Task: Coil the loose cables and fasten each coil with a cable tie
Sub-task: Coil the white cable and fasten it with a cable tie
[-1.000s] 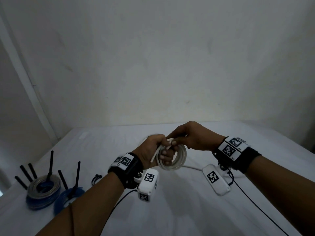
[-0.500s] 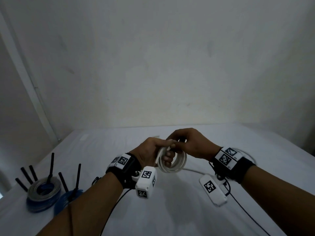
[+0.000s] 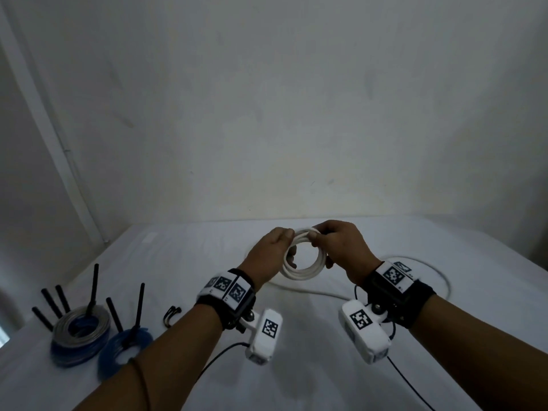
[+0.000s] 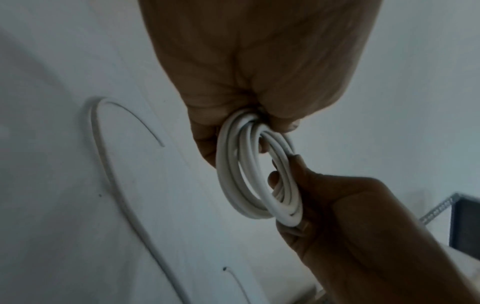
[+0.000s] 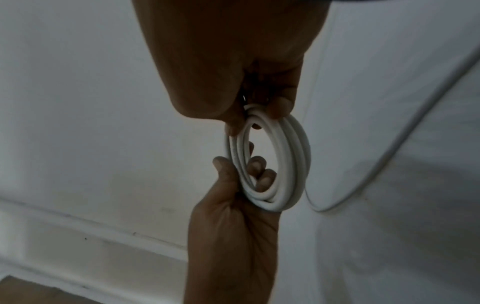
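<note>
A white cable coil [image 3: 302, 269] of several loops is held up over the white table [image 3: 296, 366], its ring facing me. My left hand [image 3: 271, 250] grips its left side, fingers curled through the ring. At the top right my right hand [image 3: 338, 247] pinches the loops. In the left wrist view the coil [image 4: 228, 174] hangs from the left hand [image 4: 259, 61], and the right hand [image 4: 350, 216] holds its far side. In the right wrist view the right hand [image 5: 233, 51] pinches the coil [image 5: 293, 160] and the left hand [image 5: 233, 226] holds it from below. The loose cable tail [image 3: 444, 280] lies on the table.
At the left edge lie two tied coils, a grey-and-blue one [image 3: 80, 330] and a blue one [image 3: 124, 348], with black cable tie tails sticking up. Loose black cable ties [image 3: 172, 314] lie beside them. A wall [image 3: 267, 114] stands behind the table.
Both hands have lifted the coil a little farther from me. The right hand has slid from the coil's left top to its top right, and the ring now faces me.
</note>
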